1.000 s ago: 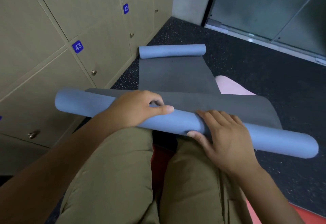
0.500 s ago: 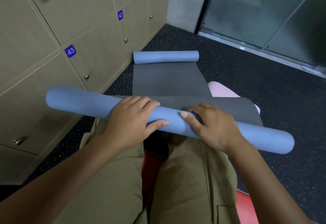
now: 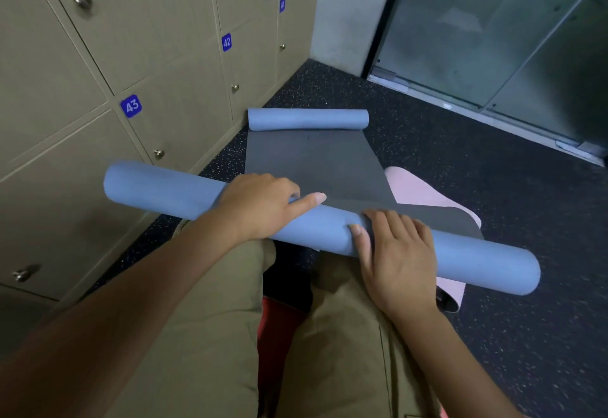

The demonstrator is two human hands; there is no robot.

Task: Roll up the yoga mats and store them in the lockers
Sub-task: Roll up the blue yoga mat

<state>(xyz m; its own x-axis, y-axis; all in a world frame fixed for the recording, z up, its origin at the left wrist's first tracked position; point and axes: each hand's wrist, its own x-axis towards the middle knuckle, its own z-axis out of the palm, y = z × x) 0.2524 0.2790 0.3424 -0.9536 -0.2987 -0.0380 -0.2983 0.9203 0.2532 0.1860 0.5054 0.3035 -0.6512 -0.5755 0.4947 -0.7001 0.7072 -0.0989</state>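
Item under inspection: a yoga mat point(image 3: 316, 167), blue on the outer face and dark grey on the inner, lying on the dark speckled floor point(image 3: 460, 161) alongside the lockers point(image 3: 171, 65). It is partly rolled from both ends. The near roll point(image 3: 158, 190) lies across the person's knees. A smaller far roll point(image 3: 307, 119) rests on the floor near the corner by the glass door. A flat grey stretch joins the two.

Left hand point(image 3: 260, 205): wrapped over the top of the near roll left of its middle, fingers curled around it, forefinger laid straight along the seam. Right hand point(image 3: 398, 253): pressed flat on top of the roll right of its middle, fingers fairly straight and spread, thumb against the blue face. It presses and does not clasp.

A pink mat point(image 3: 424, 194) lies under the grey sheet at the right, showing at the sheet's edge and again below the roll's right end.

Handling assessment: the material looks like soft, light foam that bends freely and compresses under the fingers. The matt surface should give good friction, so slipping is unlikely. The likelier fault is the roll loosening or telescoping at its ends, which overhang both hands. Best hold appears to be palms on top, spaced evenly either side of the middle, with steady downward pressure. For carrying, a grip round the full girth seems adequate.

All visible locker doors are closed.
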